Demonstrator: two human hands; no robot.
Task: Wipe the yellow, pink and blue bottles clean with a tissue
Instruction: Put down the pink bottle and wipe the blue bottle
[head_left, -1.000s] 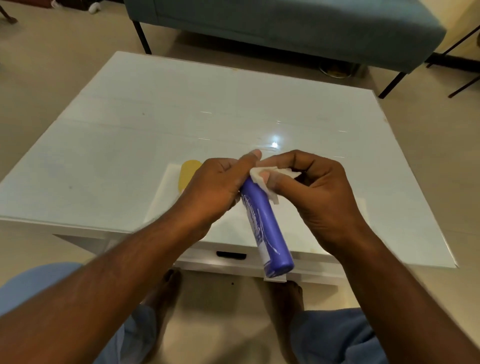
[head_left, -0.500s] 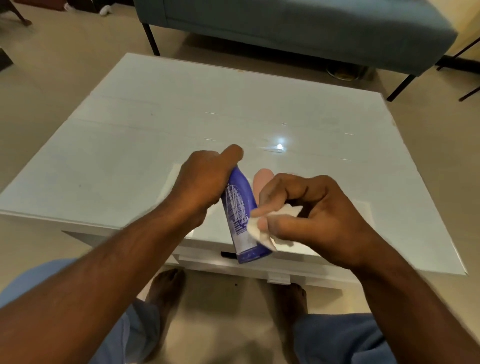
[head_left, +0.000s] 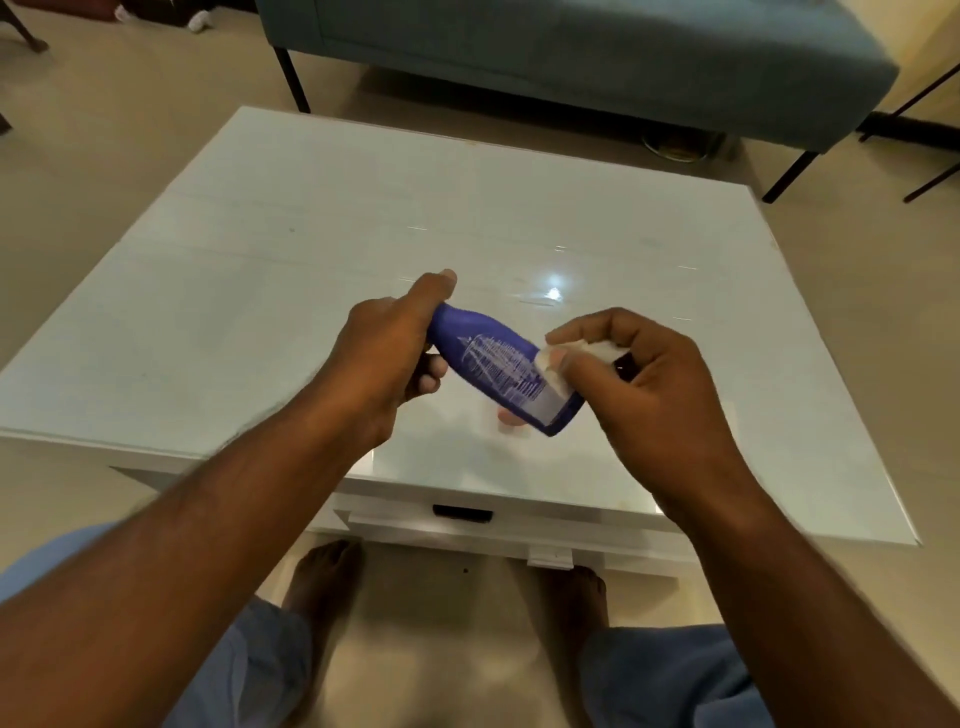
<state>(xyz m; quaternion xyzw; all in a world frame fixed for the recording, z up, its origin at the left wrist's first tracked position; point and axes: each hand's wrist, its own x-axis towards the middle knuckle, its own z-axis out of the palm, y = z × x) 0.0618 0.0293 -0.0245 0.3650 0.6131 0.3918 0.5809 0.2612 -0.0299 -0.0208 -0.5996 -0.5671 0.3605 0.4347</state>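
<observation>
Blue plastic is filling the gap between the 2 hands: the blue bottle (head_left: 498, 370) is lying tilted in the air above the table (head_left: 260, 291), its narrower end up toward the left hand and its wider end down toward the right. White print is showing on the side facing the camera. The left hand (head_left: 387, 353) is gripping the bottle's upper end, with the thumb laid over the top and the other fingers curled underneath. The right hand (head_left: 641, 384) is pinching a white tissue (head_left: 558, 382) between thumb and bent fingers and pressing it against the bottle's lower end, so the tissue is covering part of the label there. A little more tissue is showing at the top of the right hand's curled fingers. Just below the bottle, between the 2 hands, a blurred pinkish shape (head_left: 511, 418) is lying on the glossy white tabletop; whether it is the pink bottle cannot be told. Beyond both hands, a teal bench (head_left: 571, 47) on dark legs is standing on the beige floor (head_left: 104, 130). Nearer than the hands, bare feet and blue trouser legs are showing under the table's near edge.
</observation>
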